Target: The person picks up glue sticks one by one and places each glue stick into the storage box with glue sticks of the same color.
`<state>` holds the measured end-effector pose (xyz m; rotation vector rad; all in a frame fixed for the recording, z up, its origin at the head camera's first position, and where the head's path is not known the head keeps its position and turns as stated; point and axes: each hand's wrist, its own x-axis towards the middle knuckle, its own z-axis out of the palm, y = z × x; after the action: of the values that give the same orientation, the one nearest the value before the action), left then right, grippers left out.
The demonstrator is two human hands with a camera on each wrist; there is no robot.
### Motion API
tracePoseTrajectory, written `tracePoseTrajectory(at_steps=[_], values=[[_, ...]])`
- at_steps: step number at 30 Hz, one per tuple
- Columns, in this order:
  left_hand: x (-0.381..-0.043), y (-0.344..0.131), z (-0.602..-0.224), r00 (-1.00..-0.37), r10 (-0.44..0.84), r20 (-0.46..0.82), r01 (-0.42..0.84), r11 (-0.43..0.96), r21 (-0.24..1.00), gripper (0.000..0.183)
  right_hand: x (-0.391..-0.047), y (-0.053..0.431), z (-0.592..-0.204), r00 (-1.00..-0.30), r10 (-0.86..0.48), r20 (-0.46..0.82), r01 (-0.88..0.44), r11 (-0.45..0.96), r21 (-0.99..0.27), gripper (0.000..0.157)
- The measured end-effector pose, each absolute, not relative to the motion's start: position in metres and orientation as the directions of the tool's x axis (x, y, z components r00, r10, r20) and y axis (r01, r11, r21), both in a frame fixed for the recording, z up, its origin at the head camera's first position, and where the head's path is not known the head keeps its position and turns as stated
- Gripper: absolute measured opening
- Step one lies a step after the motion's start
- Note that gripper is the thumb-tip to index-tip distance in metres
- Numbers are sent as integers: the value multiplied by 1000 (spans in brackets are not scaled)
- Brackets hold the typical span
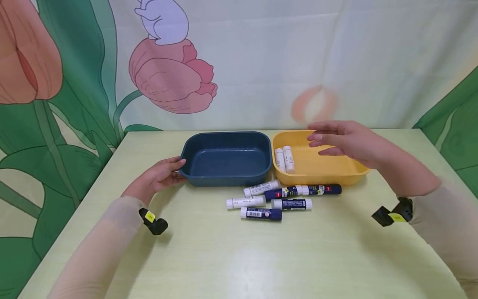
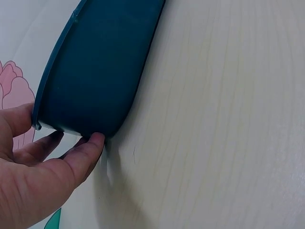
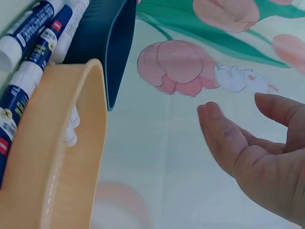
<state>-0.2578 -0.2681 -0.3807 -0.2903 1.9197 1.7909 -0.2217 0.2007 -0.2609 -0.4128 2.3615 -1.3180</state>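
Cropped tulip backdrop [image 1: 261, 83], left hand [image 1: 163, 174] gripping blue tray [image 1: 228, 181], relaxed right hand [image 1: 347, 142] partly hiding yellow tray [image 1: 321, 180]

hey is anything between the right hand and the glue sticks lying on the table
Low down, the yellow tray is: its near wall stands between the raised right hand and the glue sticks in front. Above the rim, nothing visible blocks the way.

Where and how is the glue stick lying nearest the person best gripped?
Probably best to pinch the nearest glue stick across its middle, from above and the near side, on its two long sides. It lies flat, its length running left to right; a white stick and another stick lie close behind, so the front probably offers more room. The empty right hand seems suited.
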Motion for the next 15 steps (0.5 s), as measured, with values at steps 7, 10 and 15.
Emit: tracePoseTrajectory(at_steps=[7,10,15], values=[[-258,-266,-382,-855,188,-483,-470,114,875,62,-185,211,-271,-915,-401,-43,-188,518,-835,49],[-258,-267,-382,-856,187,-482,-468,117,876,61,-175,214,-280,-927,-376,3,-235,573,-785,45],[-257,-268,-381,-856,185,-483,-467,126,875,61,-161,217,-298,-912,-405,74,-340,640,-689,41]])
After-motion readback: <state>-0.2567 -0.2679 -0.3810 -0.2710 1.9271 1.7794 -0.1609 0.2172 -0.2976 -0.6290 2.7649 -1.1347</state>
